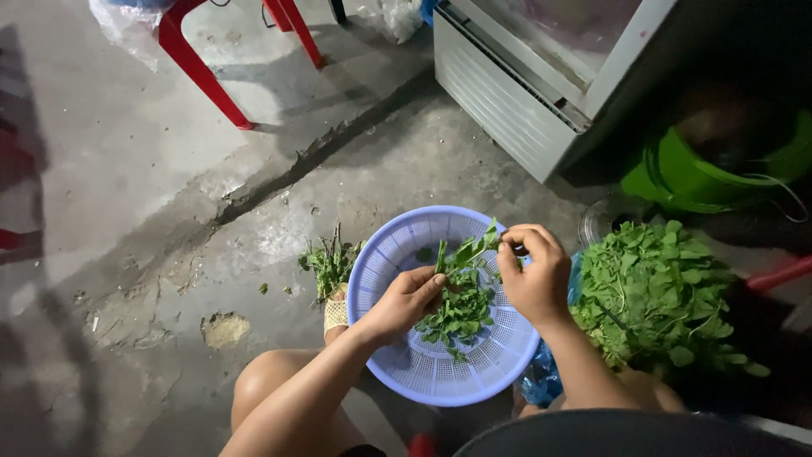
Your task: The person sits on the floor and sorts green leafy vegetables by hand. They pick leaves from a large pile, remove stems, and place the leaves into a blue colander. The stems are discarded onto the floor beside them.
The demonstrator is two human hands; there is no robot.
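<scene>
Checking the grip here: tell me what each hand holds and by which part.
Both hands share one leafy sprig over the colander. The left hand pinches its stem low down; the right hand pinches the leafy top.

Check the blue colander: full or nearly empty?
Partly filled. The blue colander holds a small heap of picked greens near its middle; much of its perforated bottom and wall shows bare around them.

A rough home yard or back-kitchen floor — cracked concrete (152, 169), with red plastic chair legs (203, 76) beyond the blue colander (423, 372) and a metal cabinet (516, 93) behind it — a green bucket (685, 178) beside that.
</scene>
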